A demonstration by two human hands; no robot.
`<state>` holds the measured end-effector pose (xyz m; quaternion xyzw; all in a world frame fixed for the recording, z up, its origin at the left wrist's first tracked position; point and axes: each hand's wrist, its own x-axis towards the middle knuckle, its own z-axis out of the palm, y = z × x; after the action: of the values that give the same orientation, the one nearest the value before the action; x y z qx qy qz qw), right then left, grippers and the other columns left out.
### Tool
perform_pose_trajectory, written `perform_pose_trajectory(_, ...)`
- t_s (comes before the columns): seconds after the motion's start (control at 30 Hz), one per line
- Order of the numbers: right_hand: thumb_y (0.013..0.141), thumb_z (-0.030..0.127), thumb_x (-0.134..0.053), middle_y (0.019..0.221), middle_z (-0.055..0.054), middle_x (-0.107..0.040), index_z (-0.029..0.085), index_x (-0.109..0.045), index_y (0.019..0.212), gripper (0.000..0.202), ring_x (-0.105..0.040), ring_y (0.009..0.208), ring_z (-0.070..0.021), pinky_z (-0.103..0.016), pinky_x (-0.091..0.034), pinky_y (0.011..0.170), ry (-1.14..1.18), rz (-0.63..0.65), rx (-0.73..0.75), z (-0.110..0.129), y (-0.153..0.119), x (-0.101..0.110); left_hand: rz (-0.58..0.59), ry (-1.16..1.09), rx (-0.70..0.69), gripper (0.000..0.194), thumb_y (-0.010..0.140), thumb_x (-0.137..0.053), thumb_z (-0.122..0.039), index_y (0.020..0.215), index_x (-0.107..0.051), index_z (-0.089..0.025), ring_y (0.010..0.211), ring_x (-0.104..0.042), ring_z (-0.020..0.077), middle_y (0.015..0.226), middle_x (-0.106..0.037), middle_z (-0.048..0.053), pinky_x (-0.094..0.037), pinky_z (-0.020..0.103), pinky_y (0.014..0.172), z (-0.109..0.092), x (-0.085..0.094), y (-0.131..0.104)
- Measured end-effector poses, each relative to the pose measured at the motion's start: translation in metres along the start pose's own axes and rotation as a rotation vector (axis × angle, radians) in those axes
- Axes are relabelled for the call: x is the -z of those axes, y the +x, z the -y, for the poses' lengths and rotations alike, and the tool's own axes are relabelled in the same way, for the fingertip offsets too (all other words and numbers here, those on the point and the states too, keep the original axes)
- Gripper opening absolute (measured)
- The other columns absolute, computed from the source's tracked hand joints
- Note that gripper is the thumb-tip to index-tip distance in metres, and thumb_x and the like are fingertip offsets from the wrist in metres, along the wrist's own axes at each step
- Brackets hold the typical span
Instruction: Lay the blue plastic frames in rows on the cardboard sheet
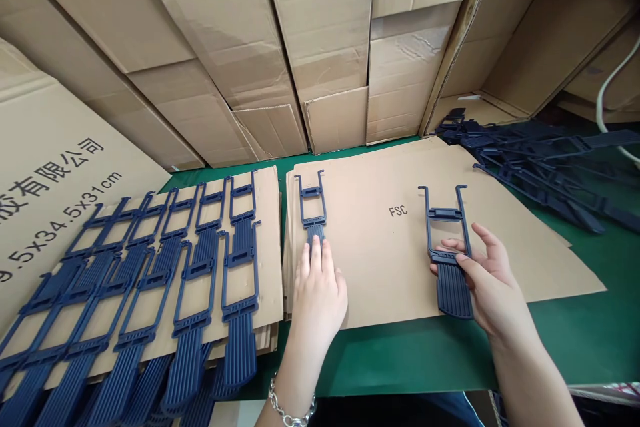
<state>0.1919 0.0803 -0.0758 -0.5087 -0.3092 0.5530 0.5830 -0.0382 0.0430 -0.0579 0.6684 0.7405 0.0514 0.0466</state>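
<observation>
1. Your right hand [493, 287] is clamped on the right clip [443, 257], thumb on top, fingers behind. Long axis runs away from you, ribbed tail [454, 290] nearest.
2. Left clip [314, 221] is well left of that grip, roughly parallel, lying on the sheet [370, 247] under your left hand [320, 287]. Can't tell if those fingers pinch or just rest.
3. Beyond your right grip, a pile [550, 167] sits by a cardboard bay [530, 33]; honestly can't tell how much is inside.

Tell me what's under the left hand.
Under the left hand is a dark blue frame, lying on cardboard. Its open part and the top of its ribbed end show; the hand covers whatever lies below that.
</observation>
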Motion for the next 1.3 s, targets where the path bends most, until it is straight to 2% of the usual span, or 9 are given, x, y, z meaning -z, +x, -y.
perform_pose_trajectory(0.17, 0.067, 0.033, -0.07, 0.1, -0.001, -0.053, 0.033, -0.034, 0.127, 0.07, -0.062, 0.07, -0.0143, -0.029, -0.057, 0.063, 0.004, 0.002, -0.014, 0.001, -0.001, 0.002, -0.025, -0.008, 0.04, 0.052, 0.092, -0.027, -0.028, 0.139, -0.028, -0.006, 0.135, -0.02, 0.0306, 0.147, -0.021, 0.013, -0.03, 0.05, 0.106, 0.001, -0.004, 0.007)
perform_pose_trajectory(0.37, 0.069, 0.027, -0.061, 0.109, -0.006, -0.051, 0.035, -0.014, 0.137, 0.082, -0.056, 0.074, -0.0154, -0.026, -0.051, 0.047, -0.062, 0.018, 0.057, 0.003, 0.001, -0.002, -0.082, 0.007, 0.026, 0.053, 0.092, -0.03, -0.032, 0.139, -0.03, -0.006, 0.135, -0.021, 0.0309, 0.147, -0.022, 0.013, -0.028, 0.05, 0.106, 0.003, -0.011, 0.008)
perform_pose_trajectory(0.47, 0.073, 0.026, -0.055, 0.12, -0.01, -0.047, 0.031, -0.009, 0.14, 0.082, -0.052, 0.08, -0.0161, -0.03, -0.052, 0.058, -0.367, 0.082, 0.288, 0.001, 0.002, -0.017, -0.097, 0.013, 0.024, 0.054, 0.092, -0.03, -0.031, 0.139, -0.03, -0.006, 0.134, -0.022, 0.0311, 0.147, -0.023, 0.013, -0.029, 0.05, 0.106, 0.003, -0.012, 0.009)
perform_pose_trajectory(0.57, 0.078, 0.029, -0.051, 0.133, -0.014, -0.038, 0.026, -0.008, 0.143, 0.078, -0.049, 0.105, -0.0248, -0.046, -0.044, 0.087, -0.832, 0.134, 0.582, -0.001, 0.0, -0.038, -0.113, 0.005, 0.031, 0.053, 0.091, -0.031, -0.031, 0.139, -0.03, -0.006, 0.134, -0.023, 0.0317, 0.147, -0.024, 0.013, -0.029, 0.051, 0.106, 0.004, -0.012, 0.009)
perform_pose_trajectory(0.67, 0.083, 0.031, -0.044, 0.144, -0.014, -0.024, 0.023, -0.007, 0.145, 0.073, -0.028, 0.13, -0.0322, -0.052, -0.031, 0.1, -1.171, 0.24, 0.724, -0.005, -0.007, -0.054, -0.133, -0.012, 0.02, 0.053, 0.091, -0.031, -0.031, 0.139, -0.031, -0.007, 0.134, -0.023, 0.0316, 0.147, -0.025, 0.012, -0.03, 0.051, 0.105, 0.005, -0.012, 0.008)
perform_pose_trajectory(0.77, 0.085, 0.034, -0.042, 0.149, -0.008, -0.015, 0.025, -0.018, 0.145, 0.065, -0.021, 0.134, -0.0322, -0.052, -0.033, 0.1, -1.371, 0.343, 0.691, -0.013, -0.017, -0.056, -0.146, -0.025, 0.007, 0.051, 0.091, -0.032, -0.03, 0.138, -0.034, -0.009, 0.134, -0.024, 0.0314, 0.146, -0.026, 0.012, -0.031, 0.051, 0.105, 0.006, -0.014, 0.006)
perform_pose_trajectory(0.83, 0.085, 0.039, -0.041, 0.149, -0.007, -0.016, 0.026, -0.027, 0.143, 0.06, -0.021, 0.134, -0.0333, -0.055, -0.033, 0.099, -1.482, 0.343, 0.636, -0.019, -0.023, -0.051, -0.149, -0.03, 0.007, 0.05, 0.091, -0.031, -0.031, 0.137, -0.035, -0.011, 0.134, -0.024, 0.0314, 0.146, -0.026, 0.011, -0.031, 0.052, 0.105, 0.007, -0.015, 0.006)
perform_pose_trajectory(1.0, 0.09, 0.041, -0.029, 0.148, -0.008, -0.018, 0.016, -0.034, 0.141, 0.057, -0.019, 0.134, -0.0325, -0.057, -0.031, 0.101, -1.618, 0.382, 0.553, -0.025, -0.024, -0.048, -0.156, -0.027, -0.004, 0.05, 0.091, -0.032, -0.031, 0.137, -0.036, -0.01, 0.133, -0.025, 0.0321, 0.146, -0.027, 0.013, -0.031, 0.053, 0.104, 0.007, -0.015, 0.006)
perform_pose_trajectory(1.3, 0.088, 0.03, -0.028, 0.148, -0.008, -0.015, 0.013, -0.032, 0.141, 0.056, -0.015, 0.136, -0.0302, -0.059, -0.025, 0.103, -1.556, 0.721, 0.62, -0.005, 0.004, -0.093, -0.194, -0.015, -0.028, 0.051, 0.089, -0.035, -0.029, 0.135, -0.039, -0.006, 0.131, -0.029, 0.0324, 0.142, -0.032, 0.016, -0.033, 0.053, 0.103, 0.006, -0.015, 0.009)
